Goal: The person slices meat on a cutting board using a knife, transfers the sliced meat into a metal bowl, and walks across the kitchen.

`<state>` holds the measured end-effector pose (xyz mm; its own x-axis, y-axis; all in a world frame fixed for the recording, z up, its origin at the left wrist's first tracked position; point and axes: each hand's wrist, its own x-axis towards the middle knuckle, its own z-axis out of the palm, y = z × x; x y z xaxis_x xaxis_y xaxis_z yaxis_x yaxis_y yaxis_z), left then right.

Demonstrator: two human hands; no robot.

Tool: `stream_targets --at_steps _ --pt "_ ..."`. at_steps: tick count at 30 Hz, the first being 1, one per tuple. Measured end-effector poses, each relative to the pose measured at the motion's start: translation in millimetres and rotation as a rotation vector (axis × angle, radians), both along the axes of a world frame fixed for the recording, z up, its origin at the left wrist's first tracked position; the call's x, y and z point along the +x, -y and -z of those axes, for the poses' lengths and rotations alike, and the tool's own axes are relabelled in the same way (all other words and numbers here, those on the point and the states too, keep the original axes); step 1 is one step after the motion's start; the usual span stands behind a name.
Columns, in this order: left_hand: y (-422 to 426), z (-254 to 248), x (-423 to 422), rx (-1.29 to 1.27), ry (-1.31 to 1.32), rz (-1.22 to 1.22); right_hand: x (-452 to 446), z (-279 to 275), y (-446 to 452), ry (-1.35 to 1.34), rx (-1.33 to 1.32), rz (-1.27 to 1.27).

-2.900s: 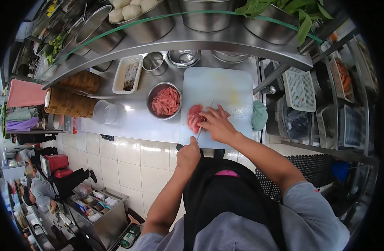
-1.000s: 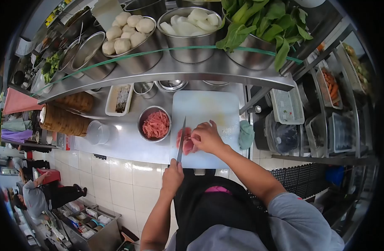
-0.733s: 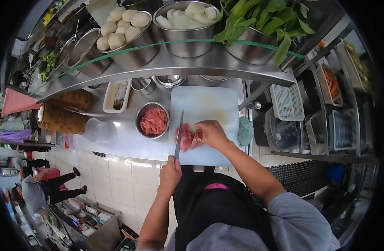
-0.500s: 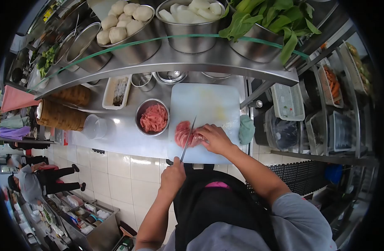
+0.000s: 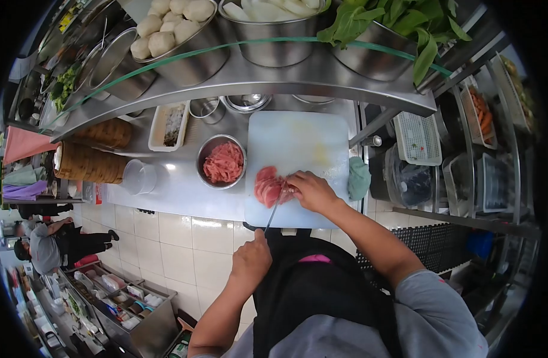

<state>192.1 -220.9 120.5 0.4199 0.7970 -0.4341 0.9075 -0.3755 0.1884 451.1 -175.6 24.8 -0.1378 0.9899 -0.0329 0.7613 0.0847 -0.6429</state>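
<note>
Meat [image 5: 265, 187] lay on the near half of board [image 5: 304, 134], pink-red, sliced. Left hand [image 5: 252, 262] gripped knife [image 5: 273, 216]; right hand [image 5: 313, 191] grasped the meat's end, hiding part. Left of board: bowl [image 5: 222, 185] holding meat strips [image 5: 224, 162]. Right: green cloth [image 5: 359, 178].

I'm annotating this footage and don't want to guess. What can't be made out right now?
All in the head view:
Handle of the knife: covered by the left hand.
Knife tip: lost among the meat and right hand.
Greens: cut off by the picture's top edge.
Back dish: mostly hidden by the shelf.
</note>
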Motion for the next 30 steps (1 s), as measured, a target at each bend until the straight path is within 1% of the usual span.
stream_targets --at_steps 7,10,12,14,16,18,19,21,25,27,28,30 --pt "-6 24 5 -0.086 0.056 0.009 0 0 0 0.007 0.029 -0.007" --pt "-14 54 18 -0.095 0.076 -0.018 2 3 -2 -0.009 0.018 -0.02" --pt "-22 77 29 -0.024 0.143 -0.07 3 0 -5 0.03 -0.037 -0.051" --pt "-34 98 43 -0.014 0.164 -0.08 1 2 -5 0.032 -0.032 -0.044" --pt "-35 96 44 0.0 0.184 -0.092 0 2 -4 0.034 -0.023 -0.04" --pt "-28 85 37 -0.102 0.143 -0.11 1 1 -6 0.04 -0.065 -0.022" --pt "-20 81 27 -0.093 0.144 -0.107 1 3 -8 0.041 -0.056 -0.019" --pt "7 76 3 -0.079 0.101 -0.103 0 6 -4 -0.002 0.039 -0.008" --pt "10 101 4 -0.046 0.13 -0.134 -2 5 -3 0.041 -0.013 0.007" --pt "-5 119 18 -0.031 0.224 -0.153 1 7 -4 0.034 -0.016 -0.025" --pt "-8 125 17 -0.017 0.231 -0.153 2 4 -6 0.04 -0.002 -0.026" --pt "-7 132 11 0.021 0.341 -0.131 1 1 -4 -0.013 -0.116 -0.013"
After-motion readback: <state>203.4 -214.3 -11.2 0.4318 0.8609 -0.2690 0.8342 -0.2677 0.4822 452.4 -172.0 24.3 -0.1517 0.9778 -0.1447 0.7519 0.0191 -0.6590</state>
